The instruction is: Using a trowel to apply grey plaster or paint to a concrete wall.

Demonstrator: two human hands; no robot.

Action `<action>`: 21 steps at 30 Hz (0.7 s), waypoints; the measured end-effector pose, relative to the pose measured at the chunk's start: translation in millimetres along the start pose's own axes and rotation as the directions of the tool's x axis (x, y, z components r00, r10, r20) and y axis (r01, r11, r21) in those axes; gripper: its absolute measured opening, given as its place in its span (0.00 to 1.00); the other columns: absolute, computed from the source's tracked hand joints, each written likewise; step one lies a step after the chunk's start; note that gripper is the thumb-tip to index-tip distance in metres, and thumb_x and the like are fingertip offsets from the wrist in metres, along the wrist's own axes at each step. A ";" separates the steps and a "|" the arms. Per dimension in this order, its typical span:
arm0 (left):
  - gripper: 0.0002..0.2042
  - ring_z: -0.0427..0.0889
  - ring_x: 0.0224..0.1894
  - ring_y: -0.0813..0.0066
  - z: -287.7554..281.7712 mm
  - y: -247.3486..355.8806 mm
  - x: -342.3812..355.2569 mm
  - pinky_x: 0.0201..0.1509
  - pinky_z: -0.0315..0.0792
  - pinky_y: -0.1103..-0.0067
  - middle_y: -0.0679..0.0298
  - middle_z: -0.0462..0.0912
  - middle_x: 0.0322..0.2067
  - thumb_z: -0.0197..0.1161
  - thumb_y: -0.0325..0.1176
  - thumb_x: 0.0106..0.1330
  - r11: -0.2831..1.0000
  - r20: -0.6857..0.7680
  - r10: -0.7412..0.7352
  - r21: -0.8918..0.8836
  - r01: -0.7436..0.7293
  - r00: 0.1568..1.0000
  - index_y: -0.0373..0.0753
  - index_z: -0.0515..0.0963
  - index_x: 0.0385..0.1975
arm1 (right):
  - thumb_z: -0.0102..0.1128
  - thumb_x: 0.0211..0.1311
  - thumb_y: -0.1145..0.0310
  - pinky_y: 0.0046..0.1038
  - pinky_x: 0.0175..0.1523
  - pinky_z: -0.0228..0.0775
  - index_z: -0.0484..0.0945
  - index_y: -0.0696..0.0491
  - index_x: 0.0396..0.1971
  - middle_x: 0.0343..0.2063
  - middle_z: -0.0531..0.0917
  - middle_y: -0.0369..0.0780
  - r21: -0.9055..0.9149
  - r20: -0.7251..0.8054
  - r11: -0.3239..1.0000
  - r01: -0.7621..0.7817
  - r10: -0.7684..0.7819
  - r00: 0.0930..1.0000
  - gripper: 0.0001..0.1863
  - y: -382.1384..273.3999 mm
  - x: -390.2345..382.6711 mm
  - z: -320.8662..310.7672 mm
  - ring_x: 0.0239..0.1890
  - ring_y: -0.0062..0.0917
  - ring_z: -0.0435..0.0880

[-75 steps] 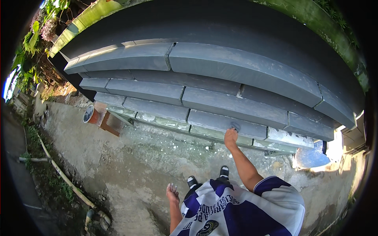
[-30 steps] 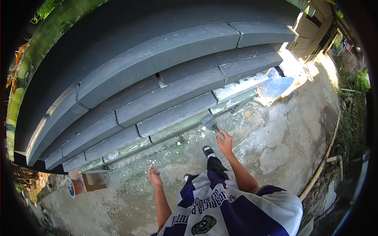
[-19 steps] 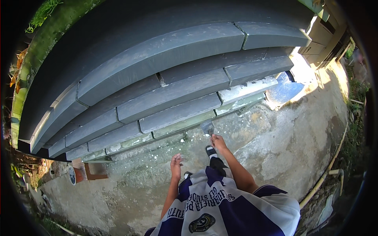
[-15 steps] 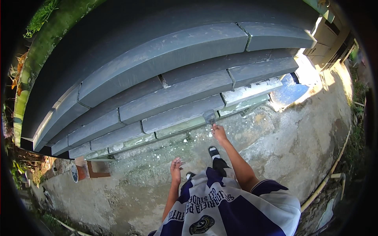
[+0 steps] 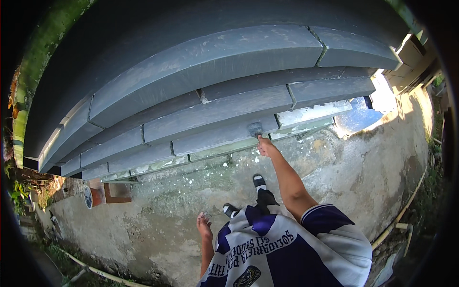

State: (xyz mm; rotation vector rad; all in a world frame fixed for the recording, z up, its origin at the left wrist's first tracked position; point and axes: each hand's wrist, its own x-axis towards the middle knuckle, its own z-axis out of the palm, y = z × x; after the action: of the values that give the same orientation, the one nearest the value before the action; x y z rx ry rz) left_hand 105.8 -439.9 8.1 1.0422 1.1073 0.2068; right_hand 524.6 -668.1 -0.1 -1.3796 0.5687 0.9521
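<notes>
Paintbrush [image 5: 255, 128] lies against a grey block [image 5: 210, 141], gripped in the right hand [image 5: 264, 146] (left hand [image 5: 204, 225] empty, fingers half-curled).

Outdoors, a worn grey-brown concrete floor [image 5: 330, 182] spreads across the ground, blotched with damp patches and flecked white in places. 2 pale lengths of pipe edge it, a right-hand pipe [image 5: 386, 234] and a lower-left pipe [image 5: 98, 273], with leafy plants [image 5: 19, 189] at the far left. Strong sunlight strikes the ground at right below a beige wall [image 5: 411, 57], while shade covers most of the floor.
</notes>
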 end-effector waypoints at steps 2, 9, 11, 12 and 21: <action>0.13 0.74 0.38 0.76 -5.7 -6.6 0.0 0.36 0.61 0.81 0.71 0.75 0.43 0.51 0.37 0.60 1.000 -0.028 -0.024 -0.001 0.024 0.999 0.47 0.69 0.44 | 0.36 0.60 0.42 0.20 0.12 0.44 0.62 0.50 0.14 0.10 0.61 0.33 -0.002 0.003 1.000 0.015 -0.015 1.000 0.27 7.0 -7.0 -3.7 0.07 0.16 0.53; 0.12 0.75 0.36 0.78 -4.7 1.1 13.4 0.34 0.62 0.82 0.72 0.75 0.40 0.50 0.37 0.61 0.997 -0.009 -0.006 -0.074 0.006 1.000 0.47 0.70 0.44 | 0.47 0.61 0.56 0.22 0.17 0.53 0.71 0.58 0.36 0.14 0.65 0.36 0.208 0.013 0.917 0.339 -0.349 0.937 0.18 61.2 -20.3 -4.2 0.14 0.17 0.60; 0.12 0.75 0.37 0.77 -0.5 5.8 14.9 0.34 0.61 0.81 0.72 0.76 0.40 0.50 0.36 0.61 0.998 -0.011 -0.015 -0.065 0.014 1.000 0.47 0.69 0.44 | 0.46 0.62 0.60 0.30 0.24 0.62 0.70 0.54 0.46 0.19 0.71 0.43 -0.612 -0.200 0.526 0.590 -0.825 0.528 0.17 72.2 -14.7 -24.3 0.19 0.28 0.71; 0.12 0.75 0.37 0.77 -1.9 4.4 17.1 0.34 0.61 0.81 0.72 0.76 0.40 0.50 0.37 0.61 0.998 -0.011 -0.007 -0.068 0.006 1.000 0.47 0.69 0.44 | 0.46 0.60 0.65 0.38 0.33 0.66 0.65 0.48 0.54 0.24 0.74 0.49 -0.724 -0.229 0.392 0.568 -0.913 0.338 0.20 69.9 -10.2 -29.3 0.27 0.42 0.75; 0.12 0.76 0.36 0.76 -20.8 1.5 12.0 0.33 0.61 0.81 0.72 0.76 0.40 0.52 0.37 0.60 0.998 -0.044 -0.054 -0.030 0.052 0.998 0.47 0.70 0.43 | 0.45 0.57 0.71 0.36 0.34 0.72 0.59 0.46 0.57 0.36 0.74 0.49 -0.971 -0.175 0.216 0.108 -0.938 0.298 0.25 20.3 -60.4 0.1 0.31 0.39 0.78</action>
State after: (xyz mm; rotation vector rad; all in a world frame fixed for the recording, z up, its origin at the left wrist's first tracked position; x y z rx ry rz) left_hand 95.3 -419.7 0.6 0.9852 1.1682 0.2044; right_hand 475.8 -683.3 38.0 -2.7524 -0.0201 -0.3623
